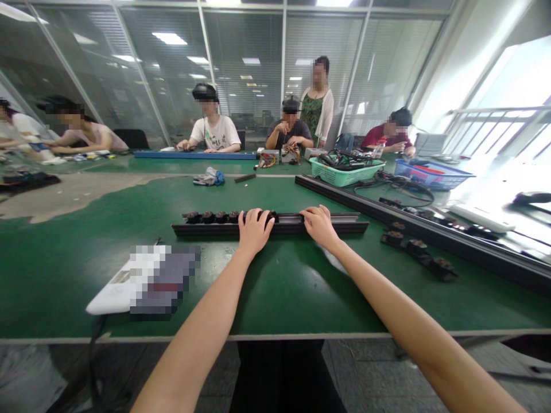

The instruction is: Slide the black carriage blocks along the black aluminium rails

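A long black rail [205, 230] with a channel along it lies crosswise on the green table. Several black round parts with brownish tops [208, 217] sit in a row in its left half. My left hand [255, 230] is closed over the rail near its middle, fingers curled down on the right end of that row. To its right, my right hand [319, 225] has its fingertips pressed together at the channel, by a small dark piece that I cannot make out. Between my hands a stretch of bare channel shows.
A white device [112, 291] and a blurred dark item [161, 287] lie front left. A longer black rail [430, 229] runs diagonally at right, with loose black parts [416, 248] beside it. Behind are a green basket [344, 175] and a blue basket [437, 179]. Several people sit across the table.
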`<state>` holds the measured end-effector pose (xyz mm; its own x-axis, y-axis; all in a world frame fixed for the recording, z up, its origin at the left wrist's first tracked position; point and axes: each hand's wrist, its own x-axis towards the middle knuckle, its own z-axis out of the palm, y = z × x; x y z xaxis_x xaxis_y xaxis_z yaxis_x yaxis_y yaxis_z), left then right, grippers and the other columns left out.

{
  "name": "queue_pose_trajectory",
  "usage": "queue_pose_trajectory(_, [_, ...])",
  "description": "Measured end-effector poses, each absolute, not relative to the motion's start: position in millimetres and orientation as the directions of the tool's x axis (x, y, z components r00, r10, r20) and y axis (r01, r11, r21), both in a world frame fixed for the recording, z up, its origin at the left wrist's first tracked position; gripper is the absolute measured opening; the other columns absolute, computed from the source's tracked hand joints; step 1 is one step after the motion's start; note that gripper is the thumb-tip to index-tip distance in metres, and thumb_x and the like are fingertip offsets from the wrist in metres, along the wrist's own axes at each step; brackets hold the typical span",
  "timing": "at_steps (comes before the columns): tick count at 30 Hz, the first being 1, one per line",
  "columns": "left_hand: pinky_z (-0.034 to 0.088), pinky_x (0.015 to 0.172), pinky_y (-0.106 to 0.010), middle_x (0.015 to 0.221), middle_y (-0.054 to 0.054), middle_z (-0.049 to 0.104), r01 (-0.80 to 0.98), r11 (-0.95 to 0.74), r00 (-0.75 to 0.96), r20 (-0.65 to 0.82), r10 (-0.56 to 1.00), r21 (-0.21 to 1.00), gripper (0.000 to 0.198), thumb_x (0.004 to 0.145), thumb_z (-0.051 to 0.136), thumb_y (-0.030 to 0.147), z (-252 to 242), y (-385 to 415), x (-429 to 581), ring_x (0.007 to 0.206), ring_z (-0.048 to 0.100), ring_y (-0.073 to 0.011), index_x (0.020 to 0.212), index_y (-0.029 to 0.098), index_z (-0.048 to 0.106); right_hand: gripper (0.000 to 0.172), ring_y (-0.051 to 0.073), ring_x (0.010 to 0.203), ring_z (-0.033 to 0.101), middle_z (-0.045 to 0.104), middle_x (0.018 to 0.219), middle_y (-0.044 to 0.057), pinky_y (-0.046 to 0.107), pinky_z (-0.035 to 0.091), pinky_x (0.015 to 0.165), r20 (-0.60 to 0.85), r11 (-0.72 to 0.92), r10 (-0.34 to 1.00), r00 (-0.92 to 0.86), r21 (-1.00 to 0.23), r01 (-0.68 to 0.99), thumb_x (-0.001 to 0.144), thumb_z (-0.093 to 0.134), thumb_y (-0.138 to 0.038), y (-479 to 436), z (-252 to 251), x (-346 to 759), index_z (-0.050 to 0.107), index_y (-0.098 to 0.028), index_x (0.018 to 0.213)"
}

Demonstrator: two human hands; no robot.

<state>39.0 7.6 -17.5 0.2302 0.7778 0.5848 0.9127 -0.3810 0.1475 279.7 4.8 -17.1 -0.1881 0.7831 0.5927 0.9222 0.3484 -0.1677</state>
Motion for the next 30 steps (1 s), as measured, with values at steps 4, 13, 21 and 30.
queue_pose_trajectory(4, [0.021, 0.127, -0.056, 0.143, -0.012, 0.062, 0.916, -0.379, 0.234, 0.588, 0.775, 0.135, 0.046, 0.108, 0.036, 0.046, -17.5, 7.4, 38.7, 0.138, 0.05, -0.0297, 0.136, 0.024, 0.065, 0.041, 0.026, 0.117, 0.061, 0.071, 0.125, 0.013, 0.049, 0.026, 0.123, 0.581, 0.339, 0.793, -0.183, -0.171, 0.925, 0.097, 0.043, -0.014, 3.9, -15.9, 279.4, 0.076, -0.02, 0.122])
queue_pose_trajectory(13, [0.021, 0.127, -0.056, 0.143, -0.012, 0.061, 0.912, -0.38, 0.225, 0.581, 0.782, 0.158, 0.044, 0.107, 0.037, 0.045, -16.1, 5.7, 39.3, 0.139, 0.05, -0.0297, 0.136, 0.027, 0.065, 0.041, 0.026, 0.115, 0.062, 0.072, 0.121, 0.012, 0.05, 0.027, 0.122, 0.592, 0.345, 0.786, -0.177, -0.182, 0.921, 0.096, 0.044, -0.014, 4.1, -15.4, 282.4, 0.077, -0.022, 0.119])
queue_pose_trajectory(21, [0.02, 0.127, -0.055, 0.144, -0.012, 0.061, 0.915, -0.377, 0.227, 0.585, 0.779, 0.147, 0.046, 0.107, 0.036, 0.046, -17.6, 6.9, 38.7, 0.139, 0.049, -0.0291, 0.137, 0.025, 0.065, 0.043, 0.026, 0.113, 0.063, 0.072, 0.12, 0.013, 0.05, 0.027, 0.122, 0.581, 0.341, 0.793, -0.183, -0.174, 0.924, 0.095, 0.043, -0.014, 4.3, -14.4, 283.7, 0.077, -0.021, 0.119])
queue_pose_trajectory(30, [0.02, 0.127, -0.055, 0.143, -0.012, 0.062, 0.914, -0.378, 0.227, 0.589, 0.775, 0.145, 0.045, 0.107, 0.037, 0.046, -17.4, 6.7, 38.6, 0.139, 0.05, -0.0295, 0.136, 0.026, 0.065, 0.041, 0.026, 0.113, 0.063, 0.073, 0.119, 0.013, 0.051, 0.027, 0.121, 0.592, 0.339, 0.789, -0.16, -0.203, 0.919, 0.094, 0.044, -0.014, 3.8, -14.2, 287.9, 0.078, -0.021, 0.116])
